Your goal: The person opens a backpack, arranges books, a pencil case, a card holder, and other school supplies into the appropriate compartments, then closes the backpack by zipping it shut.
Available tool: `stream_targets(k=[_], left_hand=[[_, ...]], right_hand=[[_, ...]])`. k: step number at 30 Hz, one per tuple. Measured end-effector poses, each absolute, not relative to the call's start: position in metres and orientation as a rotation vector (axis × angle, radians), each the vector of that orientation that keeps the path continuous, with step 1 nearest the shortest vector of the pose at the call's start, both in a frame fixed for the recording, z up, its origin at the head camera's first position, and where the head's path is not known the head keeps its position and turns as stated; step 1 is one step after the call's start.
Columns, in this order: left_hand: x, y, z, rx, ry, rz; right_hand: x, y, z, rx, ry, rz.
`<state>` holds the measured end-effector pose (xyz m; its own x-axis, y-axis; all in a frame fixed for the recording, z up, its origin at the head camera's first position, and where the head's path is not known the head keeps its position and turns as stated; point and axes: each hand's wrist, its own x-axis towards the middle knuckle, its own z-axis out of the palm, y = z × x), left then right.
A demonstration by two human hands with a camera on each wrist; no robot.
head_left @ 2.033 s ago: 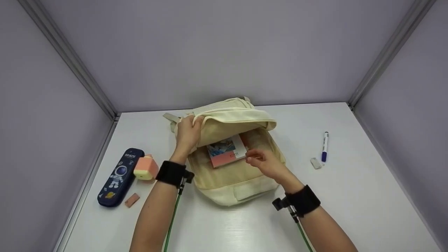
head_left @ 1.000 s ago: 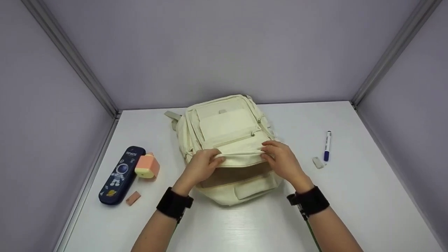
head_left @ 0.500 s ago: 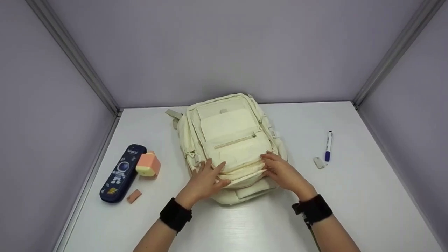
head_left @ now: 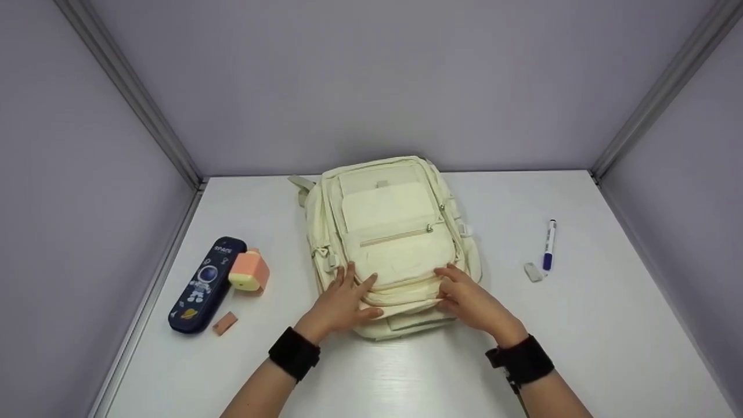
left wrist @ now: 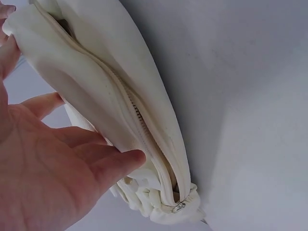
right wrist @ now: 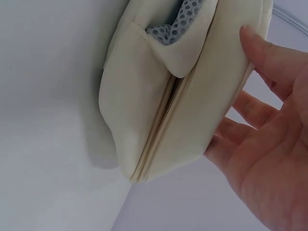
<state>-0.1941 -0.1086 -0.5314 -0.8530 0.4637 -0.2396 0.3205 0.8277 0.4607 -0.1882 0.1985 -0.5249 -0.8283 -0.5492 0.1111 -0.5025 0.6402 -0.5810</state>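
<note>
A cream backpack lies flat on the white worktop, front pocket up, its top end toward the person. The left hand rests on that near end, fingers straight and spread over the fabric — its grip is wide, clasping nothing. The right hand lies on the bag's near right corner, fingers relaxed and loosely extended against the flap, also holding nothing. In the left wrist view the zipper line runs closed along the bag's edge. Well to the left lie a navy space-themed pencil case, a pink and yellow sharpener touching it, and a small pink eraser. On the right — a blue marker and a white eraser
</note>
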Motion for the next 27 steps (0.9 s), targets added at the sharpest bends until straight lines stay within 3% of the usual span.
stream_targets(k=[10,27], left_hand=[[-0.216,-0.115,-0.528,0.547,2.563,0.687],[-0.256,-0.13,-0.515,0.534,2.559,0.981]], right_hand=[[-0.187,0.19,-0.525,-0.797,2.809,-0.89],[-0.215,0.167,-0.531,-0.734,2.88,-0.649]])
